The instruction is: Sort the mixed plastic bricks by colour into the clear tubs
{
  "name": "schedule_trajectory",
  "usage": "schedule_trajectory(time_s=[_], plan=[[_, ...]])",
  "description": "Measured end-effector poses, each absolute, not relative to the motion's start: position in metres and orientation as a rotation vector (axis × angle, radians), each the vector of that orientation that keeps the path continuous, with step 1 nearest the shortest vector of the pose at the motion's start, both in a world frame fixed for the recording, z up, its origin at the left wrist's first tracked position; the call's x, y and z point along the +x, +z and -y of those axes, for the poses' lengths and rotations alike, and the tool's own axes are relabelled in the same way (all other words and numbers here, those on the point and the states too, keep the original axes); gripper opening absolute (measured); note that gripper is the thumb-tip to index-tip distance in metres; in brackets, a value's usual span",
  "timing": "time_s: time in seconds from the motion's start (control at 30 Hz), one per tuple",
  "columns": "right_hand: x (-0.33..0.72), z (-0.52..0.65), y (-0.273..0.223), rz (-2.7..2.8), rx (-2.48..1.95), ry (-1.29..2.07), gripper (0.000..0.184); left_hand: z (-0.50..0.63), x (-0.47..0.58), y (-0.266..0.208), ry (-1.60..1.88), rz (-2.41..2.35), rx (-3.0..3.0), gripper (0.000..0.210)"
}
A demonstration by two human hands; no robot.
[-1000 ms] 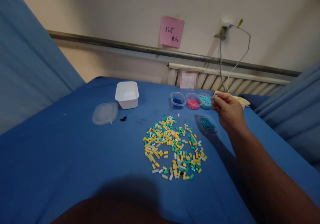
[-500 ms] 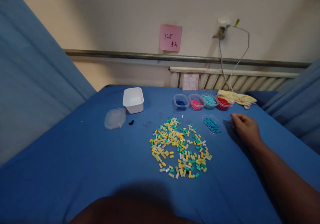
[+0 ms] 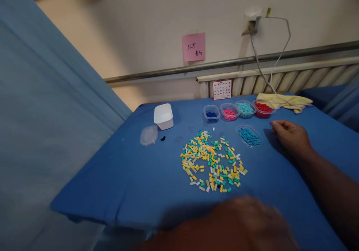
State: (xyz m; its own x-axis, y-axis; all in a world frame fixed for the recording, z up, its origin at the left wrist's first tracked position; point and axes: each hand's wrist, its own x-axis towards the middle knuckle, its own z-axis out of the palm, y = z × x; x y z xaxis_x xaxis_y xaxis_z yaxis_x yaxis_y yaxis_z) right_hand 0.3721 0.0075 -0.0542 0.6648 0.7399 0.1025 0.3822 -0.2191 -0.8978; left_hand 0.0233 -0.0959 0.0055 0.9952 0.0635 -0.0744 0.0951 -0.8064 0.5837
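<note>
Small yellow, green and white toy bricks (image 3: 196,150) lie in a loose pile on the blue-covered table (image 3: 134,172). My left hand (image 3: 249,221) is low in the view, in front of the pile and apart from it, and its fingers are smeared by motion. On the right, my right hand (image 3: 291,135) rests on the table with curled fingers; whatever may be inside is hidden. Just left of it sits a shallow clear tray (image 3: 260,144) of blue bricks (image 3: 249,135).
Behind stand clear tubs of dark blue (image 3: 211,115), pink (image 3: 229,113), turquoise (image 3: 245,109) and red bricks (image 3: 263,109), beside a yellow cloth (image 3: 283,101). A white box (image 3: 163,123), a clear lid (image 3: 149,135) and a small black piece (image 3: 163,138) are at left.
My left hand has swept rightward along the table's front, its blurred fingers now showing. The view has tilted and shifted left. My right hand stays beside the tray.
</note>
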Motion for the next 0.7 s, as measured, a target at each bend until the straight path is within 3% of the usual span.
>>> schedule_trajectory(time_s=[0.1, 0.17, 0.4, 0.7], plan=[[0.372, -0.009, -0.053, 0.924, -1.859, 0.441, 0.029, 0.042, -0.009, 0.027, 0.146, -0.941, 2.596, 0.068], [0.372, -0.011, -0.052, 0.936, -1.860, 0.433, 0.027, 0.010, -0.026, 0.029, 0.063, -1.234, 2.583, 0.079], [0.369, -0.011, -0.047, 0.930, -1.855, 0.471, 0.030, -0.027, -0.019, -0.003, -0.126, -1.227, 2.573, 0.097], [0.371, -0.012, -0.048, 0.944, -1.861, 0.488, 0.029, 0.016, 0.004, 0.005, -0.133, -1.086, 2.520, 0.097]])
